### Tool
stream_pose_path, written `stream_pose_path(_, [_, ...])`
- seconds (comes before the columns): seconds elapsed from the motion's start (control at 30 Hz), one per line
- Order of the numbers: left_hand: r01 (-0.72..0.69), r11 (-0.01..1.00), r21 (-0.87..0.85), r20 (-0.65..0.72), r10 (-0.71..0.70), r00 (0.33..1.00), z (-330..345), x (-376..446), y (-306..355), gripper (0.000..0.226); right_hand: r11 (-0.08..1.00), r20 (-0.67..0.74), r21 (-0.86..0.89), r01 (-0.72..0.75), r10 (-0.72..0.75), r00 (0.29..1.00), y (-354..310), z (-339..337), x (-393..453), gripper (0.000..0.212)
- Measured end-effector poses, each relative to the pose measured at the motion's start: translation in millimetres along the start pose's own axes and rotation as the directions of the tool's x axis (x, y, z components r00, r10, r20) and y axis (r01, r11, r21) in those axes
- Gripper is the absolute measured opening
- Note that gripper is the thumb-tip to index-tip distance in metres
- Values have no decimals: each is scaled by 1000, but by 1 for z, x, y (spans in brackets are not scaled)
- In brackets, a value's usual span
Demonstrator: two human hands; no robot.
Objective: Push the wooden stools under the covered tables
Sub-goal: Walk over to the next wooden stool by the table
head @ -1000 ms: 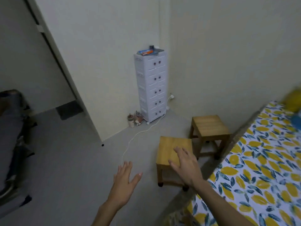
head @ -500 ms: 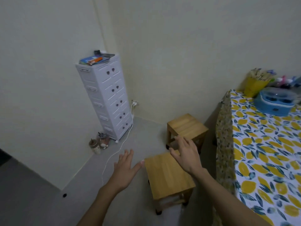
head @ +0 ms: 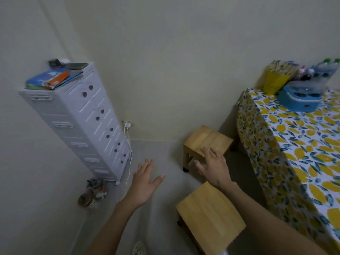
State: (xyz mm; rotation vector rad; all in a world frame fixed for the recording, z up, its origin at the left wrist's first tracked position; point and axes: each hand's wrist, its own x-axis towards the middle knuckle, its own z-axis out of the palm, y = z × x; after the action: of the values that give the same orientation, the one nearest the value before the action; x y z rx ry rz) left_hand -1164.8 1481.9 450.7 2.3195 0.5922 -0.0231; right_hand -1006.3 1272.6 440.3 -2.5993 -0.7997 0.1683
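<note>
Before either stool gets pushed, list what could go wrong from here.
1. Both hands are open and off the wood; the right hand hovers over the far stool, so a hasty shove could be off-centre and swing it.
2. The tablecloth hangs low at the table's edge; a stool might catch it and tug the blue container.
3. The near stool sits close by, a possible trip hazard.

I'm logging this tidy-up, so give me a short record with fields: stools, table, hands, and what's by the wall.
stools: two wooden stools, far stool and near stool, both out on the floor beside the table
table: lemon-print covered table, holding a blue container
hands: left hand and right hand open, holding nothing
wall: tall white plastic drawer tower
</note>
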Motion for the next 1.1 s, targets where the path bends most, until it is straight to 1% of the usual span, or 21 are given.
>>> stream_pose_path(0.13, [-82, 996, 25, 132, 78, 988, -43, 65, -36, 73, 985, -33, 39, -167, 168, 985, -25, 24, 34, 58])
stream_pose_path(0.23, [-150, 985, 80, 238, 127, 963, -65, 119, -56, 72, 952, -40, 83, -293, 297, 954, -37, 41, 53, 60])
stream_pose_path(0.33, [-227, 968, 110, 355, 175, 919, -65, 171, -60, 71, 905, -56, 66, -420, 423, 904, -40, 58, 65, 62])
stream_pose_path(0.4, [-300, 947, 117, 406, 230, 885, -59, 206, -54, 71, 870, -76, 61, -488, 492, 867, -38, 65, 77, 63])
stream_pose_path(0.5, [-364, 926, 97, 471, 279, 837, -42, 258, -44, 71, 820, -74, 75, -567, 572, 817, -24, 78, 98, 62])
stream_pose_path(0.6, [-402, 913, 70, 511, 313, 800, -19, 309, -41, 71, 772, -50, 99, -628, 634, 771, -1, 93, 131, 62])
stream_pose_path(0.7, [-395, 916, 77, 564, 287, 774, 5, 358, -48, 73, 728, -21, 117, -676, 682, 731, 27, 113, 170, 60])
stream_pose_path(0.77, [-397, 913, 90, 595, 271, 757, 26, 393, -57, 74, 714, -12, 104, -692, 697, 717, 50, 131, 198, 60])
stream_pose_path(0.83, [-404, 908, 107, 605, 263, 751, 52, 433, -66, 74, 688, 4, 112, -717, 722, 692, 77, 154, 225, 59])
stream_pose_path(0.93, [-441, 887, 136, 613, 274, 741, 106, 493, -85, 73, 636, 18, 126, -762, 766, 642, 122, 200, 260, 61])
stream_pose_path(1.0, [-482, 865, 142, 625, 299, 721, 152, 533, -99, 72, 599, 22, 124, -791, 795, 606, 153, 238, 282, 63])
stream_pose_path(1.1, [-569, 816, 103, 623, 393, 676, 227, 585, -121, 71, 564, -4, 133, -815, 822, 569, 196, 298, 310, 62])
